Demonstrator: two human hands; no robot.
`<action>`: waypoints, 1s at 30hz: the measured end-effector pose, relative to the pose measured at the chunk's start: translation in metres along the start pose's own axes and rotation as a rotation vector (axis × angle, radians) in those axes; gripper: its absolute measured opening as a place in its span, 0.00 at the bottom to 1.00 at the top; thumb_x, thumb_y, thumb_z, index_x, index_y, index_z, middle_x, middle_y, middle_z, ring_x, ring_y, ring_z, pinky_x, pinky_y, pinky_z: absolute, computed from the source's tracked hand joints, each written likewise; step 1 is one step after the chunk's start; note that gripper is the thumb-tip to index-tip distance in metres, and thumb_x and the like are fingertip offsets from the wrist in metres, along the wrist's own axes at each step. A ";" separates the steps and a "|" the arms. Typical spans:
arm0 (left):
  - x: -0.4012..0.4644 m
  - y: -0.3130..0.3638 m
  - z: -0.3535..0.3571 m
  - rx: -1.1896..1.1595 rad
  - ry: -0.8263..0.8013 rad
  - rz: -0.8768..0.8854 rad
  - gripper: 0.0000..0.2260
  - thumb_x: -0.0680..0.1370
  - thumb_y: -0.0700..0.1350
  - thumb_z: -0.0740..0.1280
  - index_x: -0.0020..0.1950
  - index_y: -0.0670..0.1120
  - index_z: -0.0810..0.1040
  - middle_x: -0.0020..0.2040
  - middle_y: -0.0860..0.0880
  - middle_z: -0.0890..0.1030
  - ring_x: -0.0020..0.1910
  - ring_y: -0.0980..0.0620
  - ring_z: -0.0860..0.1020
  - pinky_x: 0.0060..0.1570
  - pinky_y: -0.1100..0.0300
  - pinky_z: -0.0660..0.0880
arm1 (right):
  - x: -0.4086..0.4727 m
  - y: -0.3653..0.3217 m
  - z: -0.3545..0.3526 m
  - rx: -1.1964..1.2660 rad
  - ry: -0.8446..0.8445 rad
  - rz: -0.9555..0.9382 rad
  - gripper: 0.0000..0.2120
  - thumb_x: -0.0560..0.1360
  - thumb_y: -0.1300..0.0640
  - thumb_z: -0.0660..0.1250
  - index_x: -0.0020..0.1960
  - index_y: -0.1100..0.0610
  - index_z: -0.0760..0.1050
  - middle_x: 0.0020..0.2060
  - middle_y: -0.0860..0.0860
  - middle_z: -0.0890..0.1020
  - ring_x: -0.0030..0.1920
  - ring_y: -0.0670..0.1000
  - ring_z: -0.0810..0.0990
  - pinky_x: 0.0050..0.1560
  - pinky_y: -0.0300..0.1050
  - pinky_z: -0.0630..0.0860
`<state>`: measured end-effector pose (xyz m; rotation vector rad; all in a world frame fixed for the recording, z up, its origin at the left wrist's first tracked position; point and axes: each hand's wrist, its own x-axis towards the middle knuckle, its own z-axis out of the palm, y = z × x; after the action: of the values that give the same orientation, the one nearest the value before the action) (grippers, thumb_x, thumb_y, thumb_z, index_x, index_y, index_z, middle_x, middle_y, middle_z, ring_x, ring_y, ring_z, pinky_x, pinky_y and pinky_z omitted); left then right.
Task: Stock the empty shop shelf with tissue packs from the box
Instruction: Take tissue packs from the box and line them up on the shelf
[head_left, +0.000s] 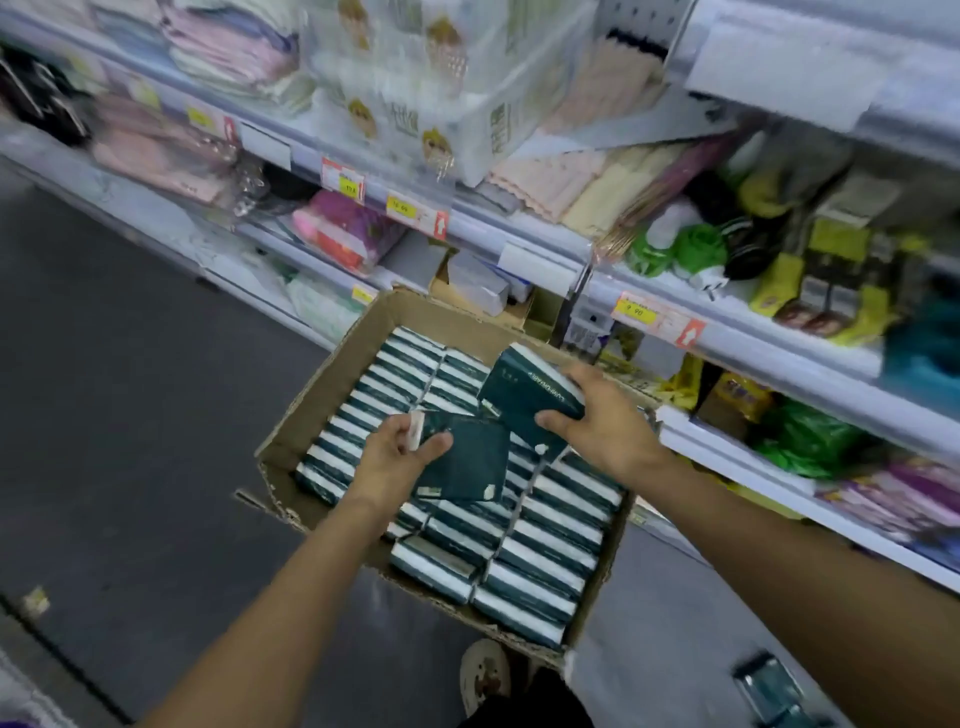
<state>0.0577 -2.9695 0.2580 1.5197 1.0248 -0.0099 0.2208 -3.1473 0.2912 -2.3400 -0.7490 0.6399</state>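
Observation:
An open cardboard box (332, 364) stands on the floor, filled with several rows of dark green and white tissue packs (540, 551). Above the box, my left hand (400, 457) grips one dark green tissue pack (467, 462) by its left end. My right hand (602, 415) grips a second dark green pack (524, 389), tilted, just above and to the right of the first. Both packs are lifted clear of the rows.
Shop shelves (545, 244) run diagonally behind the box, crowded with towels, large white tissue bundles (415, 83), bags and price tags (639, 312). Grey floor (130, 415) lies to the left. A shoe (485, 675) shows just below the box.

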 end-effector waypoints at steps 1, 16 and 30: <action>-0.006 0.011 0.002 -0.014 0.004 0.032 0.15 0.76 0.49 0.73 0.56 0.43 0.74 0.52 0.43 0.78 0.54 0.45 0.77 0.53 0.53 0.73 | -0.011 -0.003 -0.016 0.030 0.043 -0.008 0.19 0.74 0.48 0.71 0.61 0.49 0.69 0.50 0.46 0.78 0.50 0.51 0.79 0.50 0.54 0.78; -0.137 0.256 0.150 0.057 -0.283 0.706 0.13 0.74 0.50 0.75 0.55 0.49 0.77 0.53 0.49 0.83 0.51 0.50 0.81 0.49 0.55 0.80 | -0.191 0.009 -0.285 0.108 0.594 -0.147 0.15 0.72 0.55 0.74 0.56 0.53 0.73 0.43 0.42 0.79 0.42 0.37 0.77 0.41 0.32 0.73; -0.245 0.340 0.394 -0.168 -0.354 0.755 0.11 0.76 0.50 0.72 0.56 0.49 0.78 0.50 0.51 0.84 0.48 0.55 0.83 0.43 0.62 0.79 | -0.329 0.204 -0.512 -0.063 0.888 -0.042 0.18 0.71 0.57 0.75 0.58 0.48 0.72 0.48 0.46 0.79 0.45 0.46 0.79 0.46 0.39 0.73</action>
<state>0.3201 -3.3823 0.5607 1.5931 0.1322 0.3180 0.3571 -3.6910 0.6039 -2.3146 -0.3902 -0.4501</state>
